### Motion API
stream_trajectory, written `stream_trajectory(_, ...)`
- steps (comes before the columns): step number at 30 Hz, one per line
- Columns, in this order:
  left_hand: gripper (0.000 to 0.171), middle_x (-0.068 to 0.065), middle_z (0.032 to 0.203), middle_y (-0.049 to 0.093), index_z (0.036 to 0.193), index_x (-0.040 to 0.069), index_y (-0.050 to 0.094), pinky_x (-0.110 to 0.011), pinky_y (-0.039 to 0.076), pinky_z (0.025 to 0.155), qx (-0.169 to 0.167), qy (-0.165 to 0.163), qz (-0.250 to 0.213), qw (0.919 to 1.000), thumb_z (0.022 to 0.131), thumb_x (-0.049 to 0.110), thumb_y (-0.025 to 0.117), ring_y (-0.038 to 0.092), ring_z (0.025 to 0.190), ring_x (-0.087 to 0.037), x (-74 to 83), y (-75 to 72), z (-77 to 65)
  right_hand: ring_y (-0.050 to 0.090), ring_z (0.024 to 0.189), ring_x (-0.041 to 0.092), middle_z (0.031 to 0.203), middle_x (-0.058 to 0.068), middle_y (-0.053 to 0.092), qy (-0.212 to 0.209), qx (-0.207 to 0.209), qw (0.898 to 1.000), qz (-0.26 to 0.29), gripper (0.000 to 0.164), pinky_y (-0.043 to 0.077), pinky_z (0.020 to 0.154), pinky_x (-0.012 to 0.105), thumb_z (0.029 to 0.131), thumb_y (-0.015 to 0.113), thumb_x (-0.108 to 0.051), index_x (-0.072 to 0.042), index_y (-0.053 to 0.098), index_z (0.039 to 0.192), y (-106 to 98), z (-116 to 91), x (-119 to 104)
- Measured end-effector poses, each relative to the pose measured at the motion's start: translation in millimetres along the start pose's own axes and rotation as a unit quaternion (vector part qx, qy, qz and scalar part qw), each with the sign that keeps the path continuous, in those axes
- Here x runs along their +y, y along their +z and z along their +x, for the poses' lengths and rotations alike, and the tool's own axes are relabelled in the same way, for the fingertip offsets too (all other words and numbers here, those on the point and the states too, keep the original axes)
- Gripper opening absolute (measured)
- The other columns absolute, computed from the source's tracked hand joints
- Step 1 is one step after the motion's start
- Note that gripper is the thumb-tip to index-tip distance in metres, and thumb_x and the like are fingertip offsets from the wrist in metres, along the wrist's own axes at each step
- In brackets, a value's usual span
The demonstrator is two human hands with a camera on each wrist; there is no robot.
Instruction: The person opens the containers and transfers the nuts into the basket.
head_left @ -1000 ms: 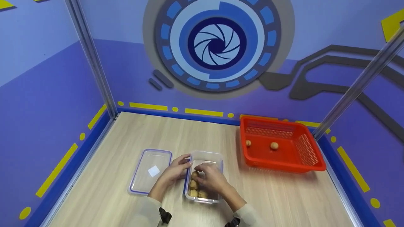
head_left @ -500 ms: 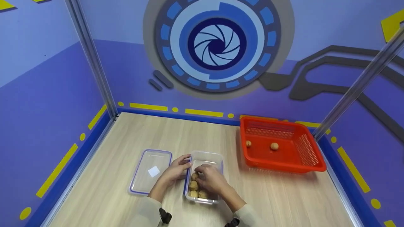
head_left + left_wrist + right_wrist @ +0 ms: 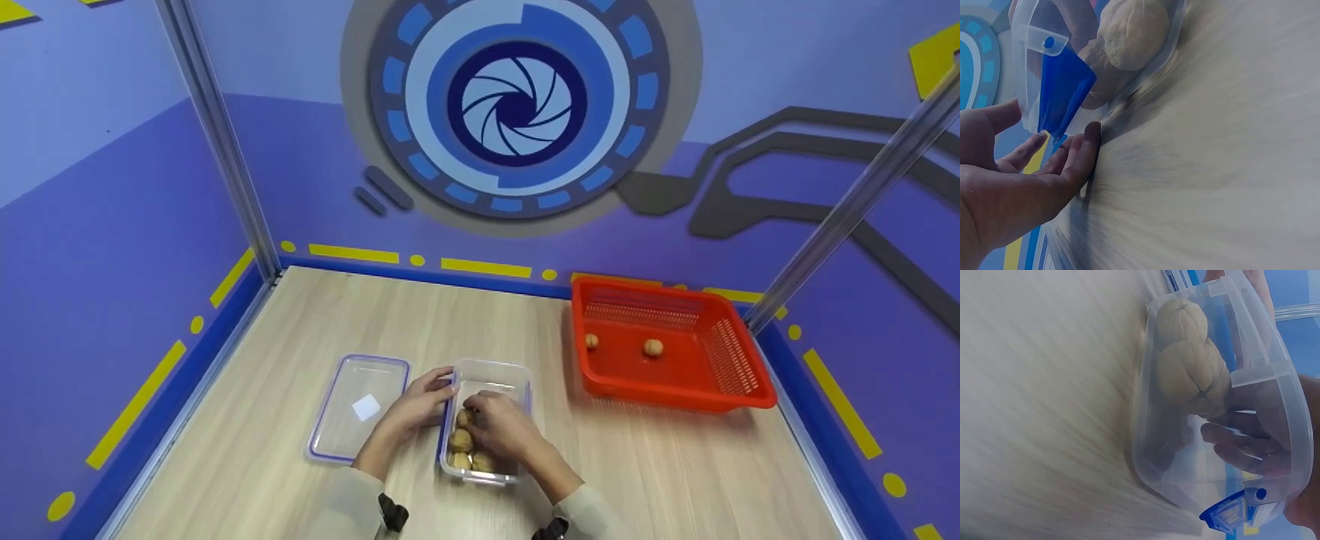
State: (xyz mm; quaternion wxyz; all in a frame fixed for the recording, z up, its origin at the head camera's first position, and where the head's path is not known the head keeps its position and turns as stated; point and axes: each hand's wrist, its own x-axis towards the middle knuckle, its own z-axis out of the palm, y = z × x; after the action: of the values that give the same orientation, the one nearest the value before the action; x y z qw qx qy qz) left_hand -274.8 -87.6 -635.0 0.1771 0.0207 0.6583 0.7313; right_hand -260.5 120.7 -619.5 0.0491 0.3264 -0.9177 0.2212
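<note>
A clear lidless plastic box with blue side latches stands on the table, several walnuts lying along its near and left parts. My left hand rests against the box's left side, thumb at the rim and fingers low by the blue latch in the left wrist view. Inside the box my right hand pinches a walnut near the left wall. Through the wall, the right wrist view shows two large walnuts beside my fingers; the right palm is partly hidden.
The clear lid with a blue seal and a white square label lies left of the box. A red plastic basket holding two walnuts stands at the back right. Blue-purple panels wall in the table.
Almost nothing differs. My right hand has shifted very slightly inside the box, and the walnuts by its fingers have moved a little; my left hand stays in place.
</note>
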Motion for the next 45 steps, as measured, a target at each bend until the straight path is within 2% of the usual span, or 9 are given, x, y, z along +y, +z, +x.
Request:
stream_trajectory(9,0.057,-0.028,0.155,0.044,0.160,0.004,0.042,-0.045,0.060,0.092,0.000,-0.005,0.002,1.0000,0.108,0.019,0.062,0.056,0.133,-0.042,-0.3,-0.9,-0.3,0.059,0.076,0.010,0.090,0.000,0.068,0.005,0.024,1.000,0.013,0.018,0.055,0.068,0.029,0.089,0.085,-0.018,-0.008,0.076,0.101,1,0,1)
stream_trajectory(15,0.056,-0.027,0.153,0.047,0.160,0.004,0.042,-0.044,0.060,0.091,0.003,-0.005,0.003,1.0000,0.109,0.017,0.060,0.057,0.130,-0.042,0.0,-0.9,-0.1,0.069,0.088,0.021,0.099,0.003,0.071,0.017,0.037,0.998,0.057,0.022,0.059,0.079,0.035,0.089,0.086,-0.018,-0.007,0.074,0.104,-1,1,2)
stream_trajectory(19,0.055,-0.028,0.153,0.047,0.160,0.004,0.041,-0.044,0.060,0.092,0.003,-0.004,0.007,1.0000,0.109,0.016,0.058,0.060,0.127,-0.038,0.8,-1.3,-0.6,0.069,0.095,0.019,0.103,0.003,0.070,0.015,0.040,0.996,0.077,0.021,0.060,0.086,0.037,0.090,0.085,-0.017,-0.008,0.073,0.104,-3,2,3)
stream_trajectory(24,0.054,-0.029,0.152,0.048,0.159,0.002,0.041,-0.044,0.059,0.093,0.001,0.003,0.005,1.0000,0.109,0.015,0.058,0.063,0.121,-0.033,2.3,-1.0,-1.1,0.070,0.095,0.021,0.102,0.004,0.070,-0.005,0.037,0.996,0.080,0.022,0.060,0.086,0.035,0.090,0.085,-0.018,-0.007,0.072,0.103,-9,4,2)
stream_trajectory(33,0.057,-0.029,0.153,0.047,0.160,0.003,0.041,-0.046,0.059,0.095,0.002,-0.004,0.006,1.0000,0.109,0.017,0.060,0.061,0.123,-0.033,1.8,0.2,-2.9,0.068,0.095,0.021,0.101,0.004,0.069,-0.037,0.047,0.995,0.078,0.021,0.060,0.086,0.037,0.089,0.084,-0.010,-0.006,0.071,0.105,-28,0,5)
stream_trajectory(38,0.057,-0.027,0.153,0.048,0.160,0.004,0.041,-0.048,0.059,0.094,-0.005,-0.011,-0.007,0.9999,0.109,0.019,0.061,0.061,0.127,-0.041,2.0,-0.4,-1.9,0.069,0.097,0.022,0.104,0.004,0.070,-0.054,0.063,0.993,0.085,0.024,0.061,0.085,0.037,0.089,0.085,-0.009,-0.006,0.071,0.108,-40,-2,11)
stream_trajectory(42,0.058,-0.026,0.153,0.048,0.160,0.004,0.040,-0.047,0.060,0.093,-0.009,-0.014,-0.010,0.9998,0.108,0.019,0.061,0.061,0.128,-0.042,1.7,-0.8,-0.2,0.069,0.097,0.020,0.103,0.005,0.070,-0.069,0.076,0.990,0.092,0.025,0.062,0.083,0.040,0.088,0.086,-0.007,-0.005,0.070,0.107,-51,-3,17)
stream_trajectory(45,0.059,-0.025,0.152,0.049,0.160,0.003,0.039,-0.045,0.060,0.091,-0.005,-0.015,-0.009,0.9998,0.108,0.019,0.062,0.062,0.127,-0.041,1.0,-1.0,-0.2,0.069,0.097,0.019,0.103,0.005,0.070,-0.063,0.078,0.990,0.098,0.024,0.062,0.084,0.043,0.088,0.085,-0.007,-0.005,0.070,0.107,-62,-3,23)
